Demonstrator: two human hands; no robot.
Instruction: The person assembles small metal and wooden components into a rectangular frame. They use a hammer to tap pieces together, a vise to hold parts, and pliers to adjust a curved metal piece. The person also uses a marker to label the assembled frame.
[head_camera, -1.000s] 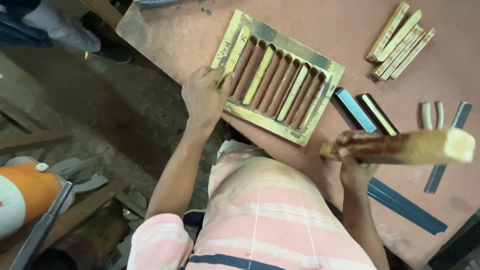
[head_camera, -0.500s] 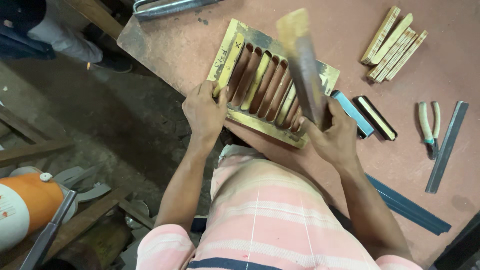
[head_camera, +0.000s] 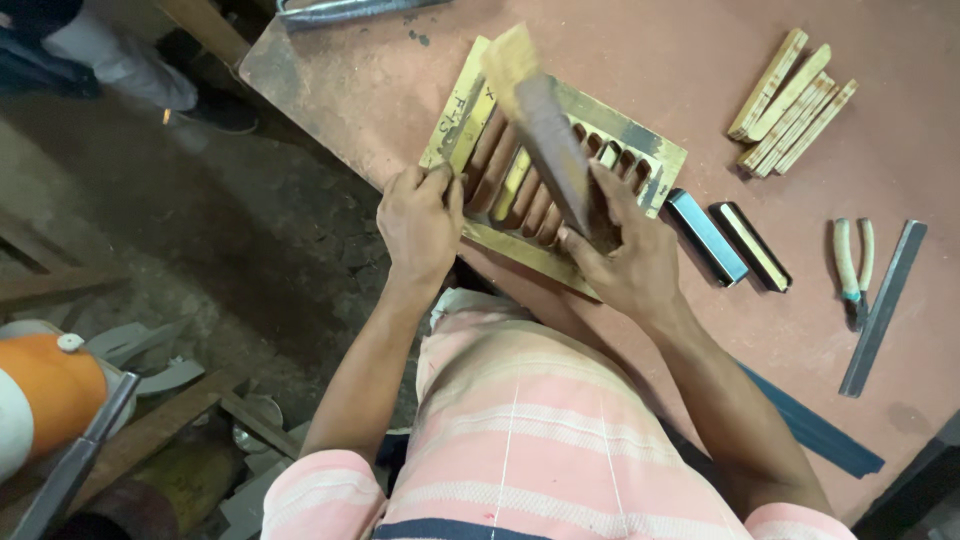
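Since half a second ago I see the wooden block (head_camera: 545, 130) tilted lower over the slotted frame (head_camera: 640, 150) on the table (head_camera: 350, 90); right hand (head_camera: 625, 260) clamped on block, left hand (head_camera: 420, 225) gripping the frame's edge.

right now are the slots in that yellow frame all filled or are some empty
Partly filled. The slotted frame on the table shows a yellowish strip in one slot while neighbouring slots look bare; the wooden block hides others.
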